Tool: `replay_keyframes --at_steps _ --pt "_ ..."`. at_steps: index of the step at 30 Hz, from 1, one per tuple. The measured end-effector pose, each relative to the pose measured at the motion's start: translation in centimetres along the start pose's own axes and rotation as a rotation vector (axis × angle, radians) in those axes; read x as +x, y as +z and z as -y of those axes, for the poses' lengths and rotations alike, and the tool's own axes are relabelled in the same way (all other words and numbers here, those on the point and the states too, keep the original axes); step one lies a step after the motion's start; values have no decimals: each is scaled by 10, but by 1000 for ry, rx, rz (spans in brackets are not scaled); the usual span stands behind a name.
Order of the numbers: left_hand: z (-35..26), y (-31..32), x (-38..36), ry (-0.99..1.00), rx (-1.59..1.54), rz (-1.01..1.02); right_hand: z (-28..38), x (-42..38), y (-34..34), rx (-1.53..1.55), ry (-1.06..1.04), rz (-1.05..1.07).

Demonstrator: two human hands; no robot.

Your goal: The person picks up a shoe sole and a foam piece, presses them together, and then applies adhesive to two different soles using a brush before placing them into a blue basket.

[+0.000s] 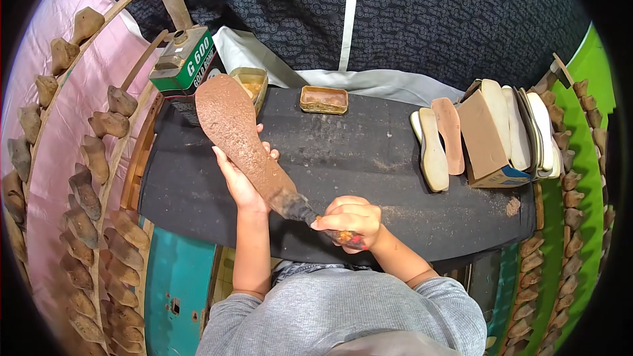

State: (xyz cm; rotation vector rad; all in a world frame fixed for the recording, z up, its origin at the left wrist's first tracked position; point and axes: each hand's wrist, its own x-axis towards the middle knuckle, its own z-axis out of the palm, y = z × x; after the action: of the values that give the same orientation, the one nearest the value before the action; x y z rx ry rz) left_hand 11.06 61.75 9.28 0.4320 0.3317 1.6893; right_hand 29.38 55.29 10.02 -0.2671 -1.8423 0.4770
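Note:
My left hand (239,184) holds a brown shoe sole (229,125) from beneath, its thumb along the left edge and fingertips showing past the right edge. The sole is tilted, with its wide end up and away from me, and its surface has a wet-looking sheen. Closed around the handle of a brush (303,209) is my right hand (353,219). The dark, frayed bristles touch or overlap the sole's near end. Orange and red show on the handle between my fingers.
Behind the sole stand a green glue can (185,66) and an open container (256,81). A shallow tin (324,100) sits at the table's back. Pale soles (432,151) lie beside a cardboard box (484,128) at right. Racks of shoe lasts (84,191) flank both sides.

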Motion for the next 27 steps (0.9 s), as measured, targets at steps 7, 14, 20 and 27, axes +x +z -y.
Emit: replay_keyframes --at_steps 7,14,20,27 --pt "-3 -5 0 23 -8 17 3 7 -7 111 35 3" --pt "-17 -11 -3 3 -67 52 1 8 -22 65 23 98" --pt "-17 -8 -4 37 -71 63 8 13 -14 103 -60 24" --pt "-18 -3 -6 69 1 -16 2 10 -24 12 -20 128"
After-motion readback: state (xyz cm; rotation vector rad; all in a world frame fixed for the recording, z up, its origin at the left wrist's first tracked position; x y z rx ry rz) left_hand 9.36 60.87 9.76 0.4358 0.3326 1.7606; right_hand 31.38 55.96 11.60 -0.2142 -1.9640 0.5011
